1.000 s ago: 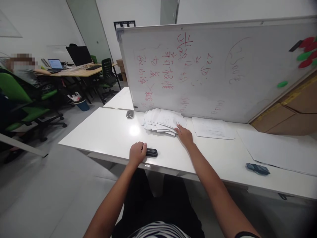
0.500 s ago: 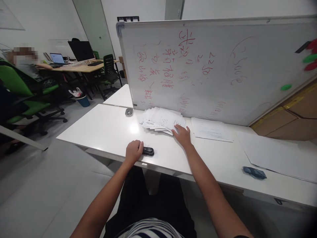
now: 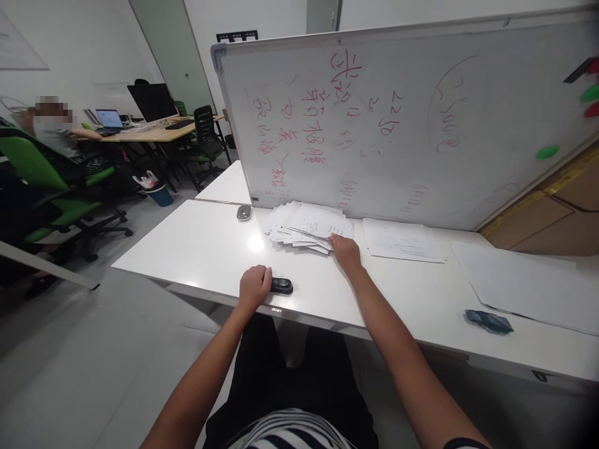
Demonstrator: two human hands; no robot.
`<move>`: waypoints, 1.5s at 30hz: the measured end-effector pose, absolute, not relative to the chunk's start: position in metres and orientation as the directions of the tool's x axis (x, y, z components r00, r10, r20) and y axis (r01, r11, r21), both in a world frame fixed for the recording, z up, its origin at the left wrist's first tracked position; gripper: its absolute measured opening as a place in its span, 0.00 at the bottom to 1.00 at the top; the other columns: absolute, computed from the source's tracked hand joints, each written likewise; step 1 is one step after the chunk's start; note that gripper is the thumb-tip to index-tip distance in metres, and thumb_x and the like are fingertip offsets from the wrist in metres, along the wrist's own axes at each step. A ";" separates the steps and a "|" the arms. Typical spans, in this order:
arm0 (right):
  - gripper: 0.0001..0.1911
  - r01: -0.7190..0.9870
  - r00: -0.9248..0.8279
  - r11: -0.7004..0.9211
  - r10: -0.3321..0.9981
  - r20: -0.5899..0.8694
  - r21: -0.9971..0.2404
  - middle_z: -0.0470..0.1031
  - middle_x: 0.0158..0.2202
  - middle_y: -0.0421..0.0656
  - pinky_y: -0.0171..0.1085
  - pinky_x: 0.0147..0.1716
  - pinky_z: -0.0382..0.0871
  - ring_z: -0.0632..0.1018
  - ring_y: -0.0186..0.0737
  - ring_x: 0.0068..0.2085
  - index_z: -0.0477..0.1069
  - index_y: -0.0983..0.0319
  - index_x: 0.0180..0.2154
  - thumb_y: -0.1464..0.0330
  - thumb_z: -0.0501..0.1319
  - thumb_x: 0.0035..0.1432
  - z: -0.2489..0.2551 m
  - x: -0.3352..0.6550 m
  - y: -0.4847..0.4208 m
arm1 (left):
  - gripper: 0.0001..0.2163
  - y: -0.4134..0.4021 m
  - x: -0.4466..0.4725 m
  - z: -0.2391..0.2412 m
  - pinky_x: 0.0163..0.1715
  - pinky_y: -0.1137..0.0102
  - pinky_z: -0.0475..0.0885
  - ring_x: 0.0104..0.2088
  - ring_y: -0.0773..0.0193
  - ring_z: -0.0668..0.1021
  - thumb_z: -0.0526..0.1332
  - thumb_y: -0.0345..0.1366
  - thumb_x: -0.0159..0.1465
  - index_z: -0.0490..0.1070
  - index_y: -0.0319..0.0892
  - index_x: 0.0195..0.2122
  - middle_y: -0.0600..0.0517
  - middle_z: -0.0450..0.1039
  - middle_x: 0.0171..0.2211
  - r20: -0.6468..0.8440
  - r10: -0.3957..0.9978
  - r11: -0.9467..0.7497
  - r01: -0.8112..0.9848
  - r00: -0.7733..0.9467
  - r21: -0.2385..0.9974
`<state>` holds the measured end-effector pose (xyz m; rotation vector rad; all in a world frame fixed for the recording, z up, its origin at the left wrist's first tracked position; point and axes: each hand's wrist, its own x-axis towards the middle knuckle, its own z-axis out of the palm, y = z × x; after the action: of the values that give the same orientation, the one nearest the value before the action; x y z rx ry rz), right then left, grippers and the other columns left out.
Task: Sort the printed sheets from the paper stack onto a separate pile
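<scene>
A black stapler (image 3: 282,285) lies near the front edge of the white desk (image 3: 201,249), with my left hand (image 3: 255,288) closed over its left end. The fanned pile of printed paper sheets (image 3: 306,219) rests farther back, against the foot of the whiteboard. At the pile's right corner, my right hand (image 3: 346,252) pinches the edge of the top paper sheet, whose near edge is slightly raised. Whether more than one sheet is between the fingers I cannot tell.
A grey computer mouse (image 3: 244,213) sits left of the pile. On the right are a second paper stack (image 3: 402,240), large white sheets (image 3: 524,280) and a dark blue crumpled packet (image 3: 489,321). The whiteboard (image 3: 397,137) stands along the back. A person (image 3: 56,134) sits far left.
My right hand has closed its fingers on the top sheet's corner and lifted that edge a little. My left hand stays on the stapler. The view has shifted slightly.
</scene>
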<state>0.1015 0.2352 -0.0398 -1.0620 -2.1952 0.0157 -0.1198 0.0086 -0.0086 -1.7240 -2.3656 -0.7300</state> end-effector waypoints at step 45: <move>0.25 -0.035 -0.299 -0.010 0.954 0.001 -0.999 0.79 0.40 0.44 0.43 0.43 0.72 0.79 0.43 0.39 0.71 0.60 0.43 0.55 0.70 0.45 0.012 0.191 0.093 | 0.19 -0.003 -0.055 0.012 0.33 0.68 0.70 0.35 0.59 0.77 0.62 0.52 0.56 0.76 0.39 0.36 0.49 0.78 0.34 0.076 0.872 -0.031 0.100 -0.483 0.995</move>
<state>0.1910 0.0931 0.0116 -1.0258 -1.3984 1.4495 -0.0549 -0.0027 0.0124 -1.5780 -2.4755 -2.4069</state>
